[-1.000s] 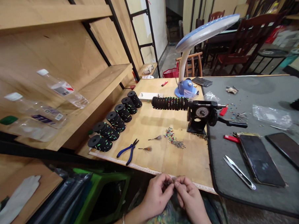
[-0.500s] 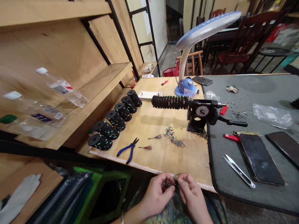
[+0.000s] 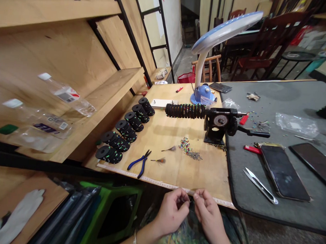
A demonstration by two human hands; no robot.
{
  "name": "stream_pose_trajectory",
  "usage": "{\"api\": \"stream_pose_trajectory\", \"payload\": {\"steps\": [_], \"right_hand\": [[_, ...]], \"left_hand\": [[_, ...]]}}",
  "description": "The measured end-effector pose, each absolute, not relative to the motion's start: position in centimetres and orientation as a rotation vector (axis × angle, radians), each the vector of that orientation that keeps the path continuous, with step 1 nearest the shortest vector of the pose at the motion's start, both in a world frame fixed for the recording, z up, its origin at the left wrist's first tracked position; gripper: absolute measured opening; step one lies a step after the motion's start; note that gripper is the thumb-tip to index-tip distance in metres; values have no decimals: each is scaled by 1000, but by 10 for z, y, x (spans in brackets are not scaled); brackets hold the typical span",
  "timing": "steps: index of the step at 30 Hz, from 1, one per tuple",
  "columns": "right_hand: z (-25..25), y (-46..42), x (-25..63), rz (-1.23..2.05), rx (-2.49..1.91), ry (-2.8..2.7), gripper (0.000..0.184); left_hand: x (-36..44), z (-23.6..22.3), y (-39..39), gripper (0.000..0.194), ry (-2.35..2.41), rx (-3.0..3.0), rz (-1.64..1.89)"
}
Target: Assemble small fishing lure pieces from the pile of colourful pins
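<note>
At the table's near edge, my left hand [image 3: 174, 210] is closed with its fingers curled in a pinch. Close beside it, my right hand [image 3: 206, 210] pinches with thumb against forefinger. Whatever they hold is too small or hidden to make out. Beyond them lie a pile of small coloured beads with metal ends [image 3: 187, 146] and two small feathery pieces, one grey [image 3: 173, 148] and one with orange [image 3: 161, 160]. Blue-handled pliers [image 3: 142, 164] rest to the left. Farther back stands a black hand-cranked winder [image 3: 217, 126] carrying a row of black foam discs [image 3: 185, 111].
Several black foam spools [image 3: 129, 127] line the left side. A blue and white lamp [image 3: 203, 93] stands at the back. On the grey mat [image 3: 238, 190] lie thread snips [image 3: 260, 185], a phone [image 3: 285, 172] and a red lighter [image 3: 252, 150]. Plastic bottles [image 3: 69, 96] sit on the left shelf.
My hands stay at the table edge with only slight finger movement; a small gap shows between them now. Nothing on the table has moved.
</note>
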State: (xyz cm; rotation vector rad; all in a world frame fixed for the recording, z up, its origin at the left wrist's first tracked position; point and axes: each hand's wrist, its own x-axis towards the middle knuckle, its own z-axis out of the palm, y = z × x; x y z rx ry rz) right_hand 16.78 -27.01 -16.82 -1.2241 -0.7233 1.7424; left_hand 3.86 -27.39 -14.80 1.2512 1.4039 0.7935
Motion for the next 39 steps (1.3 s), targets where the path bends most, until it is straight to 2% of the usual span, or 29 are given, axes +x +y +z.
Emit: {"api": "stream_pose_trajectory", "payload": {"steps": [13,25,28,33,39], "right_hand": [[-164,-268,172,1724,-1176,-872,45],[-157,-271,175,1594,-1251,-1172,24],[-160,-273,178,1589,-1266,-1154,26],[-163,-275,179,1762,-1235,-957,38],[-164,-274,180,1803,-1168,-852,41]], "left_hand": [[36,-140,-268,9,1410,1327,849],[27,-127,-256,17,1462,1464,905],[22,-129,-251,19,1525,1474,960],[6,-130,-244,24,1459,1257,1021],[3,-131,-252,35,1201,1125,846]]}}
